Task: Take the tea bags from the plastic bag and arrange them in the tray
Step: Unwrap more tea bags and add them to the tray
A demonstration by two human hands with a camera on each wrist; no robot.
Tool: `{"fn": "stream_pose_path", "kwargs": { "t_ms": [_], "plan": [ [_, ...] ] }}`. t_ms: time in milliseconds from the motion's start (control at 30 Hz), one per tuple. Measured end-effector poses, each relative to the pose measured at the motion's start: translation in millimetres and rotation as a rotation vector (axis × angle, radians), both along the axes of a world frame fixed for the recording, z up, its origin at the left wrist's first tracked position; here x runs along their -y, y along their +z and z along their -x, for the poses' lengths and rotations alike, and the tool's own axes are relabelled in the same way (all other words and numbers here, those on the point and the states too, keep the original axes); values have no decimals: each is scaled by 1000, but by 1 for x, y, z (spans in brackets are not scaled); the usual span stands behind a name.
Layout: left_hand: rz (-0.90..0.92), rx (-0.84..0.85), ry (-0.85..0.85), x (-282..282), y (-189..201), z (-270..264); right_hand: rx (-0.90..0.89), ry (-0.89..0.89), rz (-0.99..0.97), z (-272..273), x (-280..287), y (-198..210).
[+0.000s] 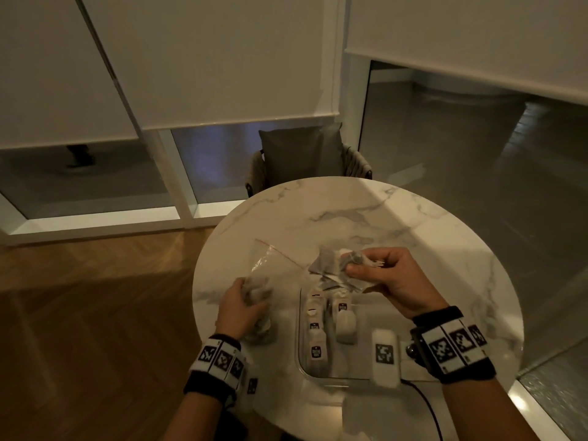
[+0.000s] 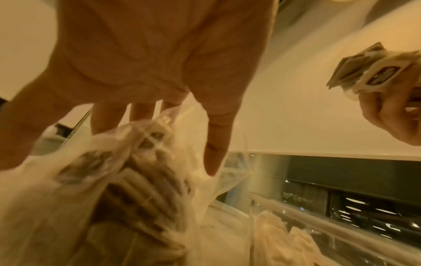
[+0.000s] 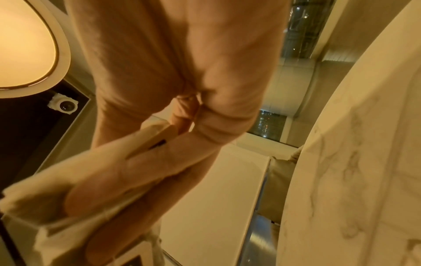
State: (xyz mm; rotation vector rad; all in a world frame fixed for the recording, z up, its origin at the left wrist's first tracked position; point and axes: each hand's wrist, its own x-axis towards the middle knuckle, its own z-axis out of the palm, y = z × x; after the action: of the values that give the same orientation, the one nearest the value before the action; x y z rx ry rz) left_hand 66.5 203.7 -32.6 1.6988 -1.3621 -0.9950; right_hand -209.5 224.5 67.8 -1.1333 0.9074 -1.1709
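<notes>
A clear plastic bag (image 1: pixel 265 265) with tea bags inside lies on the round marble table (image 1: pixel 350 211), left of the tray. My left hand (image 1: pixel 251 305) grips the bag's near end; in the left wrist view its fingers (image 2: pixel 212 153) press on the bag (image 2: pixel 136 180). My right hand (image 1: pixel 359 265) holds a bunch of tea bags (image 1: pixel 334 268) above the tray's far edge, also in the left wrist view as tea bags (image 2: pixel 373 72) and in the right wrist view as tea bags (image 3: pixel 68 189). The clear tray (image 1: pixel 302 367) holds two rows of tea bags (image 1: pixel 316 332).
A cushioned chair (image 1: pixel 299 154) stands behind the table. Wooden floor lies to the left, and the table's right edge meets a glass floor panel (image 1: pixel 556 393). A cable (image 1: pixel 426 405) runs off the table's near edge by my right wrist.
</notes>
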Motion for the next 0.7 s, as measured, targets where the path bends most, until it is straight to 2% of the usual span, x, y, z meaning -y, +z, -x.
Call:
{"fn": "stream_pose_path", "kwargs": {
  "t_ms": [33, 100, 167, 200, 233, 300, 367, 433, 567, 700],
  "plan": [
    [19, 33, 26, -3, 4, 4, -7, 1, 0, 3, -2, -4],
    [217, -43, 116, -15, 15, 16, -3, 11, -3, 7, -5, -11],
    [393, -262, 94, -30, 35, 32, 17, 36, -14, 5, -6, -16],
    [386, -404, 30, -37, 48, 39, 25, 58, -16, 2, -7, -18],
    [310, -557, -33, -40, 54, 44, 34, 86, -14, -3, -9, -19],
    [3, -872, -133, -42, 60, 56, 36, 133, -15, -14, -11, -23],
    [-296, -1062, -250, -47, 60, 65, -32, 167, -4, -22, -13, -28],
    [-461, -1196, -325, -53, 55, 72, -125, 193, 9, -26, -15, -32],
    [-539, -1290, -330, -56, 46, 82, -293, 204, -20, -20, -17, -37],
    [-569, -1256, -325, -50, 36, 87, -631, 159, 85, -15, -11, -39]
  ]
}}
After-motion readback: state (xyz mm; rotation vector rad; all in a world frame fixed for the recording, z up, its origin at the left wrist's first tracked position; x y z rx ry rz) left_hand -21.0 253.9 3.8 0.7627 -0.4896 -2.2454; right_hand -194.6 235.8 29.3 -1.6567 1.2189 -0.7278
